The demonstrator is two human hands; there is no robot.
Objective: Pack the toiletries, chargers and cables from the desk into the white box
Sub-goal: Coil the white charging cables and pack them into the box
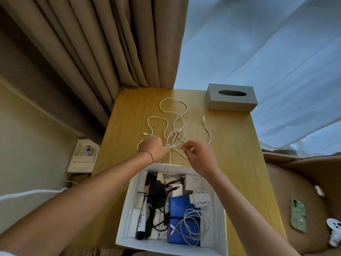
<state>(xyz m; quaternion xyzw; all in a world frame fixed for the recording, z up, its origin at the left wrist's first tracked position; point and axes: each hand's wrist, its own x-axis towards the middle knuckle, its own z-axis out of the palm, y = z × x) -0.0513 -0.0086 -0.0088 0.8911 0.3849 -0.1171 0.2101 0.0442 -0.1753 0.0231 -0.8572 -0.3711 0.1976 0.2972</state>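
Note:
A long white cable (173,115) lies in loose loops across the wooden desk (236,145), tangled near the middle. My left hand (154,148) pinches a bunch of its strands just beyond the white box (219,228). My right hand (198,156) pinches another strand of the same cable beside it. The box stands at the desk's near edge and holds a black charger with its cord (156,196), a white plug adapter (201,198), blue packets (178,204), a coiled white cable (191,226) and toiletry tubes (141,220).
A grey tissue box (231,97) stands at the desk's far right corner. Brown curtains (103,52) hang behind the desk. To the right, a phone in a green case (299,215) and a small white item lie on a brown seat. A wall socket (86,150) is on the left.

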